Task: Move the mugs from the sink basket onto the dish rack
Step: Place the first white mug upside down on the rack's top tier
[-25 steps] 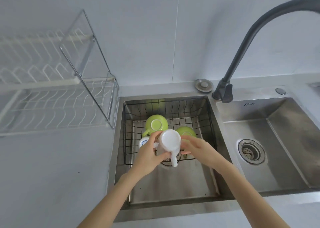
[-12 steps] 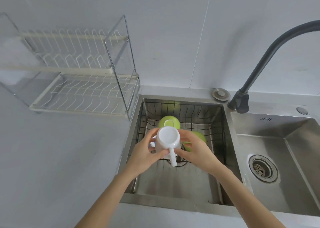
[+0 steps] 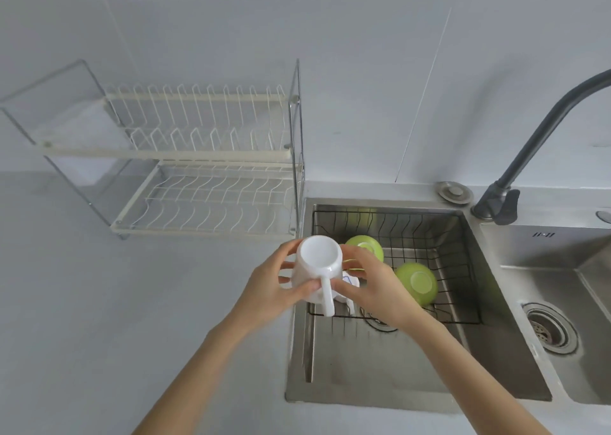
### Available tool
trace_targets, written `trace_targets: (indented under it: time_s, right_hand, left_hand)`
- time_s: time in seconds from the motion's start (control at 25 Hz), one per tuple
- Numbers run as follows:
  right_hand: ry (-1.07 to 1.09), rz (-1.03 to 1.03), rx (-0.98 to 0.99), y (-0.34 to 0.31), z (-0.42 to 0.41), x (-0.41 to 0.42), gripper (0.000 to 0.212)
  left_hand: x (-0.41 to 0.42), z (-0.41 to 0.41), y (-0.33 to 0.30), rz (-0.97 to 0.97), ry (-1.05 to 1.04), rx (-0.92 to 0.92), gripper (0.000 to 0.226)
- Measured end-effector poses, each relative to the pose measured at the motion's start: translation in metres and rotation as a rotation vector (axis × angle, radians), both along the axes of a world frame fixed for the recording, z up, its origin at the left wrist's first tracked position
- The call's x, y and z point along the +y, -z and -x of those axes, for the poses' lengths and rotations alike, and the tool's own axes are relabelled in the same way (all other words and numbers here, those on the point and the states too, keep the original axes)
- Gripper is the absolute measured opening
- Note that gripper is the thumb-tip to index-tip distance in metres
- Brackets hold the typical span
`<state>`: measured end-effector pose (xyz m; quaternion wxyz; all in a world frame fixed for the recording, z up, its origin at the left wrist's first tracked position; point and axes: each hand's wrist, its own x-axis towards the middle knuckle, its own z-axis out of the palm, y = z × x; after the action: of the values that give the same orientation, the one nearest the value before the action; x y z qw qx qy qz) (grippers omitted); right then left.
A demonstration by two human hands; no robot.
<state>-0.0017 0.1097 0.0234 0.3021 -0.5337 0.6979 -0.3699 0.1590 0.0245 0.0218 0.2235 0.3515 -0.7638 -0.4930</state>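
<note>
I hold a white mug [image 3: 318, 262] upside down over the sink's left edge, its handle pointing toward me. My left hand [image 3: 274, 284] grips its left side and my right hand [image 3: 375, 286] its right side. Behind it the black wire sink basket [image 3: 443, 236] holds two green mugs, one [image 3: 367, 247] near my right fingers and one [image 3: 417, 282] further right, both upside down. Another white mug [image 3: 348, 286] shows partly under my right hand. The two-tier white dish rack [image 3: 201, 183] stands on the counter at the left, both tiers bare.
A black faucet [image 3: 515, 157] arches over the sink at the right. A second basin with a drain strainer [image 3: 549, 330] lies to the right. A round metal cap [image 3: 453, 190] sits behind the sink. Grey counter [image 3: 115, 302] spreads left of the sink.
Both hands have lifted the white mug out of the basket and carried it left, to the sink's left edge. The view has swung left, showing the whole rack.
</note>
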Motion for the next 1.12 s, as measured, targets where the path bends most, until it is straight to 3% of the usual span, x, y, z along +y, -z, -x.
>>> trace_targets:
  time_s: [0.24, 0.72, 1.12]
  right_hand:
    - [0.049, 0.132, 0.071, -0.021, -0.058, -0.032, 0.052]
    - [0.084, 0.346, 0.124, -0.127, -0.095, -0.101, 0.037]
    - [0.091, 0.296, 0.374, -0.186, -0.068, -0.183, 0.064]
  left_hand:
    - [-0.043, -0.056, -0.029, 0.111, 0.084, 0.037, 0.056]
    - [-0.129, -0.088, -0.129, 0.341, 0.131, 0.144, 0.052]
    - [-0.21, -0.05, -0.182, 0.442, 0.102, 0.075, 0.053]
